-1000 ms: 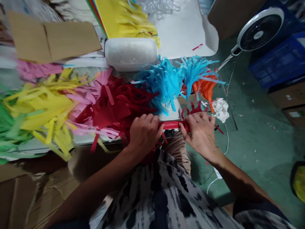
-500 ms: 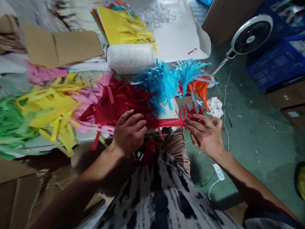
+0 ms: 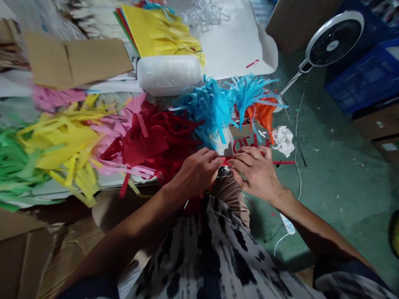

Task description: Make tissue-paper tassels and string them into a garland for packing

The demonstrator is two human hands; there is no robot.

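A narrow red tissue-paper strip [image 3: 226, 161] runs between my two hands at the table's near edge, its cut fringe fanning out past my right fingers. My left hand [image 3: 199, 172] is closed on the strip's left part, fingers bent together. Close beside it, my right hand [image 3: 254, 168] pinches the same strip, thumb under and fingers on top. Fingertips partly hide the paper. Left of my left hand lies a heap of dark red fringed paper [image 3: 149, 141]. Blue fringed paper [image 3: 215, 108] and an orange fringed bunch [image 3: 263, 116] lie beyond my hands.
Pink, yellow [image 3: 62, 141] and green fringed paper [image 3: 15, 162] spreads along the left. Behind stand a white plastic container [image 3: 170, 72], a cardboard piece [image 3: 96, 60] and a yellow paper stack [image 3: 156, 33]. A fan [image 3: 334, 43], blue crates and a power strip [image 3: 287, 224] are at right.
My left hand has moved right from the dark red heap to the strip, close to my right hand. My right hand has shifted slightly left, and a red end now sticks out to its right.
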